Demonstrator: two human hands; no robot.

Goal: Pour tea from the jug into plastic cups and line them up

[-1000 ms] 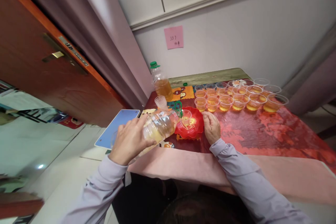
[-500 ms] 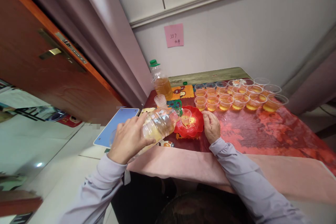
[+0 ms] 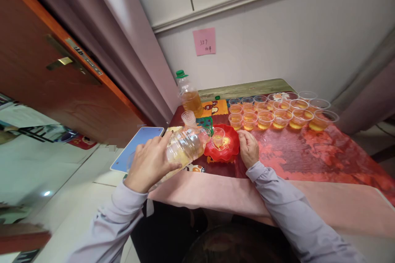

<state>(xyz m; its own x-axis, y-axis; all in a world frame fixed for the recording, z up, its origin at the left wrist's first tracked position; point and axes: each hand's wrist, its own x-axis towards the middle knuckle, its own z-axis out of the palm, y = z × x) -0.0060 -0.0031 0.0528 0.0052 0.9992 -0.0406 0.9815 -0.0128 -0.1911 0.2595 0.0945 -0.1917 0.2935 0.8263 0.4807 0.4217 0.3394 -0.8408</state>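
The left hand (image 3: 150, 163) grips a tilted bottle (image 3: 184, 147), its mouth over a cup (image 3: 218, 136) on the red plate (image 3: 230, 150); the right hand (image 3: 249, 148) rests loosely curled, empty, against the plate's edge. Two rows of cups (image 3: 277, 114) behind already hold amber liquid; this cup looks only partly filled, with a few more in a stack (image 3: 189, 118) seemingly left.

Table (image 3: 247, 87) against wall, wood edge showing at back. Red patterned cloth (image 3: 308, 152) covers most of it, pink cloth (image 3: 234, 195) along the near edge. On it: red plate (image 3: 230, 150), upright capped bottle (image 3: 189, 94), two rows of filled cups (image 3: 277, 113), stack of empty cups (image 3: 189, 118).
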